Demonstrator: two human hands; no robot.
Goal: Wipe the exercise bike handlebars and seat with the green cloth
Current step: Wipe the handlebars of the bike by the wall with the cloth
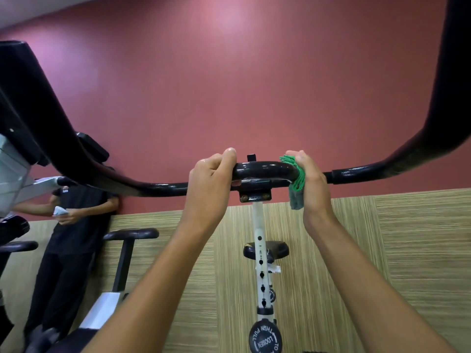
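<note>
The black handlebar (262,169) of the exercise bike runs across the view and curves upward at both ends. My left hand (209,184) grips the bar just left of its centre clamp. My right hand (312,186) wraps the green cloth (297,182) round the bar just right of the clamp; the cloth's lower end hangs below the bar. The white stem (260,253) with adjustment holes drops from the clamp to a round black knob (265,340). A small black saddle-like part (279,249) shows behind the stem.
A person in black clothes (68,225) stands at the left by the wall, holding something pale. Another bike's black grips (131,234) and white frame (103,309) stand at the lower left. A red wall with striped wooden panelling (382,250) lies straight ahead.
</note>
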